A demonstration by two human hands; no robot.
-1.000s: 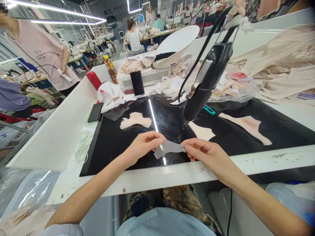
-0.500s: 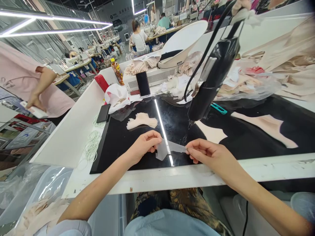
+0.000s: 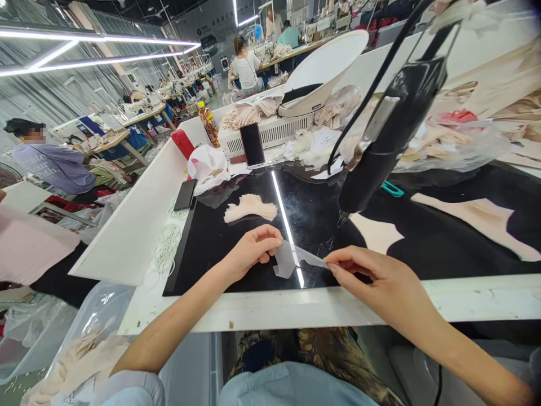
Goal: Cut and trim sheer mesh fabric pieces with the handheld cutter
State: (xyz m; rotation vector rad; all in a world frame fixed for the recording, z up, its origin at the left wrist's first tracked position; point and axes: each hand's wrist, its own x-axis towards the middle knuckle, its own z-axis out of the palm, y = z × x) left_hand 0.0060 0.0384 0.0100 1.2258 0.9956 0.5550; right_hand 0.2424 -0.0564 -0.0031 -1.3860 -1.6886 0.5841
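Between my hands a thin translucent sheet piece (image 3: 289, 260) is stretched above the black table surface. My left hand (image 3: 257, 249) pinches its left upper corner. The narrow right tip is pinched between thumb and fingers of my right hand (image 3: 359, 272). Just behind my left hand lies a small stack of beige fabric pieces (image 3: 250, 208). A single beige fabric piece (image 3: 377, 232) rests beyond my right hand, partly behind the tip of a black hanging tool (image 3: 391, 129). Farther right is a longer beige piece (image 3: 477, 217).
Light green rings (image 3: 165, 248) and a dark phone (image 3: 185, 194) lie along the left side. Another phone (image 3: 252, 144) stands at the back, near a bottle (image 3: 208, 124) and a white plastic bag (image 3: 208, 168). A teal cutter (image 3: 393, 189) lies behind the tool. Other people sit in the background.
The camera view has shifted, moving the scene slightly rightward. Both hands keep their pinch on the translucent piece. The person in pink at the left has moved mostly out of view.
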